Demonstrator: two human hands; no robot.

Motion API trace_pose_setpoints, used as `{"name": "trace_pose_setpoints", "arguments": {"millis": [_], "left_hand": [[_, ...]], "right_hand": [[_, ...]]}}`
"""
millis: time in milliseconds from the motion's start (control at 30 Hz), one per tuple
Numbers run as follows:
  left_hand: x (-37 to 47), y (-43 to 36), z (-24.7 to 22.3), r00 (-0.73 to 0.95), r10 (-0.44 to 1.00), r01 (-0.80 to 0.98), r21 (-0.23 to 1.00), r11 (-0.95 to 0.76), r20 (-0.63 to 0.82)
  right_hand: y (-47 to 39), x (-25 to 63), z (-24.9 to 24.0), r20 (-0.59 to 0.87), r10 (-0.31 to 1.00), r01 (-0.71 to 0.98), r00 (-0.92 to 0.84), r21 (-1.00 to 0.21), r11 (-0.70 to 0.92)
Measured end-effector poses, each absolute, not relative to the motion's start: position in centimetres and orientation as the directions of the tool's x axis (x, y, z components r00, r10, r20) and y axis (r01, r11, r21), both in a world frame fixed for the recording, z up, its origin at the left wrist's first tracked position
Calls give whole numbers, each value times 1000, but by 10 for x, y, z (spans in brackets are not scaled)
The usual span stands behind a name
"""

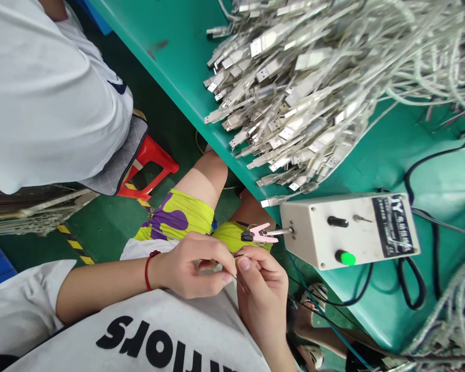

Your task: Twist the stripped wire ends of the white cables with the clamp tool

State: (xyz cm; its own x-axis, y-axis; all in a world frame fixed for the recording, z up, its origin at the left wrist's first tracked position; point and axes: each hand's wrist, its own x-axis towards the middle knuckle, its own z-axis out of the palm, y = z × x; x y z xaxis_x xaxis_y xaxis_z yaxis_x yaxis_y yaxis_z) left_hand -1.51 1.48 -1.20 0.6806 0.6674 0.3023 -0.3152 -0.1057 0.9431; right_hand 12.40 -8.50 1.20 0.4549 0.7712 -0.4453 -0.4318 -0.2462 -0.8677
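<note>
My left hand [196, 264], with a red string bracelet [148, 271] at its wrist, is closed in a pinch close to my lap. Its fingertips meet those of my right hand [262, 284], which is also closed. Between the fingertips run thin wires [238, 282], mostly hidden by the fingers; both hands grip them. Just above my right hand, a pink clip [260, 233] sits on the metal shaft of a white box [308, 232]. That box has a green button [347, 258], a black switch and a label, and stands at the table edge.
A large pile of clear USB cables [287, 103] covers much of the green table [166, 57], plugs toward me. More cables [457, 310] lie at lower right. Black cords [411, 289] trail behind the box. A person in white [54, 98] sits at left by a red stool [155, 165].
</note>
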Motion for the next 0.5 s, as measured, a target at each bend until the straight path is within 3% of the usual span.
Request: {"name": "trace_pose_setpoints", "arguments": {"millis": [267,500], "left_hand": [[-16,14,-14,621,748,-204,970,-136,235],[-15,18,-9,610,753,-158,969,-191,248]], "right_hand": [[-87,126,18,-298,813,-143,500,-954,-262],[-85,122,26,-208,829,-91,519,-978,-188]]}}
